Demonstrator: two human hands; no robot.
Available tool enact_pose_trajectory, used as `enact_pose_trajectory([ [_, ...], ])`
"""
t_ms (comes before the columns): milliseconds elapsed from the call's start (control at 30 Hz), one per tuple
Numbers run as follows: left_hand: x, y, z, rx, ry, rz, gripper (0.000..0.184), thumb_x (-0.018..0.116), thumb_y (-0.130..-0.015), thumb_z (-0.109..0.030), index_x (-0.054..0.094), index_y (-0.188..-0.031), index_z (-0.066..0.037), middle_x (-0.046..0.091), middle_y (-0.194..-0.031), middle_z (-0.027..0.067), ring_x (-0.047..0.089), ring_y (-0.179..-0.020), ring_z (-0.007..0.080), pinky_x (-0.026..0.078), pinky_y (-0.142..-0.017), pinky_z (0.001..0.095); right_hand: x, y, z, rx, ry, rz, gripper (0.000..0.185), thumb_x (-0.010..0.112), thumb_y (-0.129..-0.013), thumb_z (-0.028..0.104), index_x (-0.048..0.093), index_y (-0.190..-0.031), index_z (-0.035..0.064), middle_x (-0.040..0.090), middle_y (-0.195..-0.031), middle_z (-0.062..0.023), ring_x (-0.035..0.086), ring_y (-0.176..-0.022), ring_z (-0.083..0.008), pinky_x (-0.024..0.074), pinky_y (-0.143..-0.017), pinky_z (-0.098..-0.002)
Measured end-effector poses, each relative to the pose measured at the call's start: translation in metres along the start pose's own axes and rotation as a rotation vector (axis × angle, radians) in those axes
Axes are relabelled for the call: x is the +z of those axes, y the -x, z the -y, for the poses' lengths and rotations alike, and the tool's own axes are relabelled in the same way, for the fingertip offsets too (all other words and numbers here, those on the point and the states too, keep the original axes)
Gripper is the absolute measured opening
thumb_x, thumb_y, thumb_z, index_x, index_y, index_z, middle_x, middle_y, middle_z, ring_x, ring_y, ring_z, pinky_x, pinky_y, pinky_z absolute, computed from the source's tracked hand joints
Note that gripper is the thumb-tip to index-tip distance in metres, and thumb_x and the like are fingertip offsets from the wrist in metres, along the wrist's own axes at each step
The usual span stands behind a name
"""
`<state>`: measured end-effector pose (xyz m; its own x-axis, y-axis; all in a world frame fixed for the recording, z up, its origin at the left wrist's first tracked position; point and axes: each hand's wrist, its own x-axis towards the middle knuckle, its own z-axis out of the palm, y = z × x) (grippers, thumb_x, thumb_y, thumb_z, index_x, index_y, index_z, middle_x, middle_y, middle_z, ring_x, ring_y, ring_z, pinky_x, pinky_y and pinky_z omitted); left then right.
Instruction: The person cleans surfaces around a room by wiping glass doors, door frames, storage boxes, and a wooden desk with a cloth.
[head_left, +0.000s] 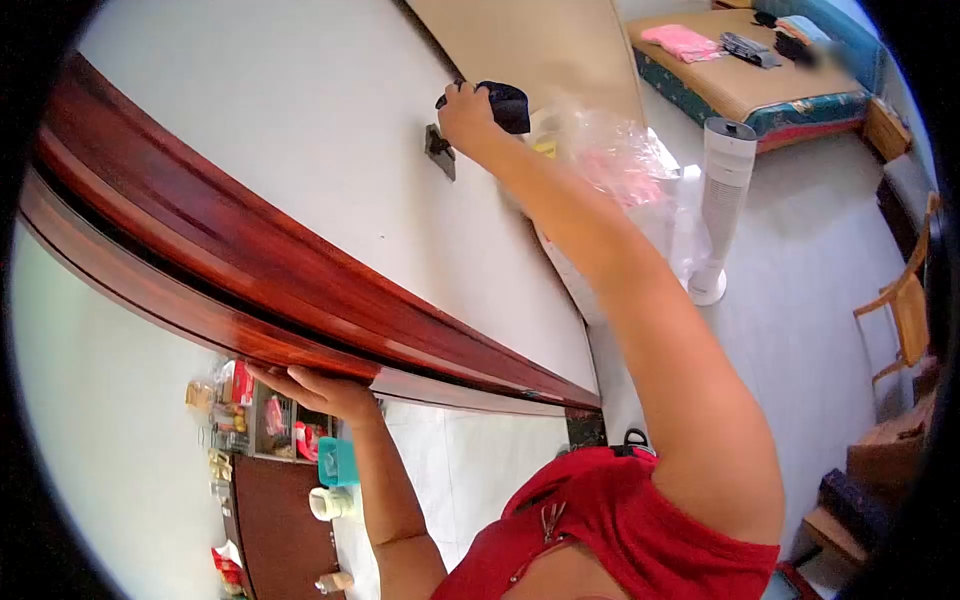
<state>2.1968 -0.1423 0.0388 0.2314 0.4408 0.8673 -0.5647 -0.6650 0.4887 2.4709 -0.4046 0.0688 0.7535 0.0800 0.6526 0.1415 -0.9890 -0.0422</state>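
Up at the white wall (300, 120), my right hand (470, 118) is closed around a dark cloth (509, 106), which bulges out past the fingers. Just below that hand, a small grey metal fitting (439, 153) is fixed to the wall; I cannot tell whether the cloth touches it. My left hand (320, 390) rests against the lower side of the glossy red-brown wooden door frame (300, 325), its fingers stretched out and holding nothing. Part of the left fingers is hidden against the wood.
A white tower fan (726, 180) stands right of a pile wrapped in clear plastic (610, 150). Farther back is a bed (720, 90) with folded clothes. A wooden chair (905, 305) is at the right edge. Beyond the frame, a brown cabinet (285, 520) stands near a teal bin (338, 462).
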Motion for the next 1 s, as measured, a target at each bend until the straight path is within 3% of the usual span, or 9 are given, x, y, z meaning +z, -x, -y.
enact_pose_trajectory([
  [233,0.002,0.005,-0.011,0.062,-0.067,0.048,0.061,0.034,-0.104,-0.029,0.013,-0.153,0.001,0.013,-0.158,0.0221,0.02,-0.145,0.0328,0.019,-0.118,0.0441,0.017,-0.009,0.007,-0.071,0.097,0.084,0.024,0.057,-0.088,0.018,0.073,-0.105,0.016,0.059,-0.114,-0.0083,0.055,-0.107,-0.0286,0.0449,-0.082,-0.0457],
  [367,-0.001,0.006,-0.004,0.066,-0.069,0.033,0.06,0.034,-0.104,-0.028,0.015,-0.153,0.001,0.016,-0.158,0.0223,0.023,-0.144,0.0336,0.024,-0.116,0.0447,-0.022,0.017,-0.004,0.06,-0.33,-0.397,0.043,0.05,-0.09,0.011,0.062,-0.127,0.0293,0.06,-0.11,-0.0132,0.058,-0.101,-0.0339,0.0463,-0.084,-0.0468],
  [467,-0.001,0.006,0.0,0.109,-0.051,0.049,0.058,0.035,-0.104,-0.027,0.017,-0.153,0.0,0.017,-0.158,0.0217,0.026,-0.143,0.0335,0.027,-0.115,0.0442,-0.13,0.071,0.007,-0.015,-1.025,-0.628,0.043,0.051,-0.093,0.011,0.053,-0.135,0.016,0.056,-0.128,-0.015,0.049,-0.123,-0.035,0.041,-0.102,-0.0454],
  [567,-0.011,0.005,0.011,0.066,-0.136,0.056,0.058,0.036,-0.104,-0.029,0.019,-0.152,0.0,0.02,-0.157,0.0216,0.028,-0.141,0.0328,0.03,-0.113,0.0422,-0.175,0.107,0.036,-0.311,-1.091,-1.074,0.055,0.064,-0.08,0.013,0.052,-0.134,0.0165,0.058,-0.12,-0.0191,0.057,-0.108,-0.0391,0.0456,-0.09,-0.049],
  [700,-0.011,0.006,0.005,-0.041,0.032,0.095,0.063,0.031,-0.104,-0.037,0.018,-0.152,0.001,0.019,-0.157,0.0218,0.027,-0.142,0.0324,0.026,-0.115,0.0422,-0.192,0.168,0.085,-0.774,-0.969,-0.596,0.065,0.072,-0.071,0.019,0.054,-0.133,0.0142,0.052,-0.138,-0.0088,0.048,-0.128,-0.0329,0.0475,-0.094,-0.0449],
  [767,-0.012,0.002,0.001,-0.055,0.339,0.113,0.064,0.03,-0.103,-0.034,0.015,-0.151,0.006,0.016,-0.158,0.0228,0.021,-0.145,0.0328,0.018,-0.118,0.0419,-0.162,0.212,0.105,-0.657,-0.521,-0.599,0.057,0.068,-0.074,0.025,0.058,-0.131,0.0209,0.047,-0.143,-0.0038,0.04,-0.134,-0.0344,0.0484,-0.098,-0.044],
  [900,-0.021,0.003,0.011,-0.226,0.677,0.211,0.065,0.024,-0.104,-0.038,0.015,-0.152,0.005,0.014,-0.16,0.0177,0.014,-0.148,0.0273,0.009,-0.12,0.0388,-0.101,0.278,0.099,-0.704,-0.332,-0.538,0.056,0.063,-0.078,0.026,0.056,-0.134,0.0251,0.042,-0.149,-0.0005,0.036,-0.139,-0.0309,0.0396,-0.11,-0.0441],
  [967,-0.024,0.002,0.02,-0.206,0.765,0.271,0.066,0.023,-0.105,-0.04,0.016,-0.151,0.006,0.015,-0.16,0.0162,0.014,-0.148,0.0257,0.008,-0.12,0.0381,-0.114,0.263,0.096,-0.872,-0.069,-0.305,0.059,0.06,-0.083,0.022,0.047,-0.141,0.0248,0.034,-0.154,-0.0014,0.031,-0.142,-0.0314,0.0478,-0.102,-0.0423],
  [1000,-0.025,0.002,0.022,-0.192,0.765,0.289,0.066,0.023,-0.105,-0.041,0.016,-0.151,0.006,0.016,-0.16,0.0161,0.014,-0.148,0.0256,0.008,-0.12,0.0379,-0.137,0.242,0.105,-0.865,-0.053,-0.345,0.055,0.06,-0.084,0.019,0.05,-0.138,0.0279,0.036,-0.153,-0.0007,0.033,-0.141,-0.0334,0.0524,-0.082,-0.0342],
])
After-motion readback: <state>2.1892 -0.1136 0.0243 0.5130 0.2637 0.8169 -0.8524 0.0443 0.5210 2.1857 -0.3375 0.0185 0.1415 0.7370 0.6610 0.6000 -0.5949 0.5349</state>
